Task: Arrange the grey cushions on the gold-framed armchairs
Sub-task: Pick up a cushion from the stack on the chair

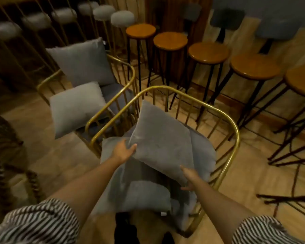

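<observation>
A gold-framed armchair point(234, 131) stands right in front of me with several grey cushions piled on its seat. I hold the top grey cushion point(162, 143) tilted above the pile: my left hand point(124, 150) grips its left corner and my right hand point(190, 178) grips its lower right corner. Another grey cushion point(139, 194) lies flat at the seat's front. A second gold-framed armchair point(130, 67) stands behind to the left, with one grey cushion point(83, 62) upright against its back and one point(77, 108) lying across its seat and arm.
Several round wooden bar stools point(208, 51) on black legs line the right and back. Grey padded stools point(121, 18) with gold legs stand along the far left. A dark patterned object point(5, 138) sits at the left edge. The floor is wooden.
</observation>
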### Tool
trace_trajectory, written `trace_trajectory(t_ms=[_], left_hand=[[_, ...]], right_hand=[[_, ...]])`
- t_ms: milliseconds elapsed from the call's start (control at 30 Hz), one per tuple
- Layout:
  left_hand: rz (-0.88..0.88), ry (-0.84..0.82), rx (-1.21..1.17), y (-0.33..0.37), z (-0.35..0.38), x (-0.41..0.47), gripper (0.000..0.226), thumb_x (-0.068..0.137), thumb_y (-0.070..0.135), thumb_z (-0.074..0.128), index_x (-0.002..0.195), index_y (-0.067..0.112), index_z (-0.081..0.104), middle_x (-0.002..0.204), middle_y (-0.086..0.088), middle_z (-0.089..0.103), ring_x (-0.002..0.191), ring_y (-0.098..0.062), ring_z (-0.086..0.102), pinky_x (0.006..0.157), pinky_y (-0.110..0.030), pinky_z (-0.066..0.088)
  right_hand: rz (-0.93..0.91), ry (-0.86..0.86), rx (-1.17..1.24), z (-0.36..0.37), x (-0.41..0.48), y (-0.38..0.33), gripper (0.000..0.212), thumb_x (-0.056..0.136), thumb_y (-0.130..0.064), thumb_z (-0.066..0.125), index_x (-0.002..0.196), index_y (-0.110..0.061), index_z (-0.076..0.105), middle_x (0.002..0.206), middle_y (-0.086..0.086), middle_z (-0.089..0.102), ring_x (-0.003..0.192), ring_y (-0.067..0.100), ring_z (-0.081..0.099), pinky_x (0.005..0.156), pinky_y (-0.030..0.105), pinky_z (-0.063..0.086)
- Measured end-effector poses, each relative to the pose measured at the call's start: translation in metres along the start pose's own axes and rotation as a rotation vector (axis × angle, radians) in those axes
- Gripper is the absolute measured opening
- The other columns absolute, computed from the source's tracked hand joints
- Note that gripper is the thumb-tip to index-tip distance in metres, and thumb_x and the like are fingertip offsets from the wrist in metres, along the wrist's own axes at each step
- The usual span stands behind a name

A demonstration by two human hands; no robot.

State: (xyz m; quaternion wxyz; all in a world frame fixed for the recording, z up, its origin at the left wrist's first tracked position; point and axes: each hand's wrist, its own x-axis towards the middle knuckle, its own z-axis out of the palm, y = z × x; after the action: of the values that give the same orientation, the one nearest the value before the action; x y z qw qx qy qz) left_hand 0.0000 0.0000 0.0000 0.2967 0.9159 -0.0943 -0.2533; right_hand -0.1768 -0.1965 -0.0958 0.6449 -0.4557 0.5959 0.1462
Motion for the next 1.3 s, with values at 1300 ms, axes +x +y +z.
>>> trace_trajectory(t_ms=[1300], left_hand=[[0.259, 0.113, -0.356, -0.006, -0.053, 0.109, 0.036, 0.093, 0.025, 0.061, 0.123, 0.005, 0.061, 0.117, -0.011, 0.065, 0.109, -0.025, 0.059, 0.088, -0.033, 0.044]], right_hand=[[-0.363, 0.111, 0.718, 0.020, -0.002, -0.038, 0.051, 0.083, -0.019, 0.073, 0.128, -0.024, 0.049, 0.124, 0.009, 0.063, 0.113, 0.032, 0.061, 0.099, 0.057, 0.048]])
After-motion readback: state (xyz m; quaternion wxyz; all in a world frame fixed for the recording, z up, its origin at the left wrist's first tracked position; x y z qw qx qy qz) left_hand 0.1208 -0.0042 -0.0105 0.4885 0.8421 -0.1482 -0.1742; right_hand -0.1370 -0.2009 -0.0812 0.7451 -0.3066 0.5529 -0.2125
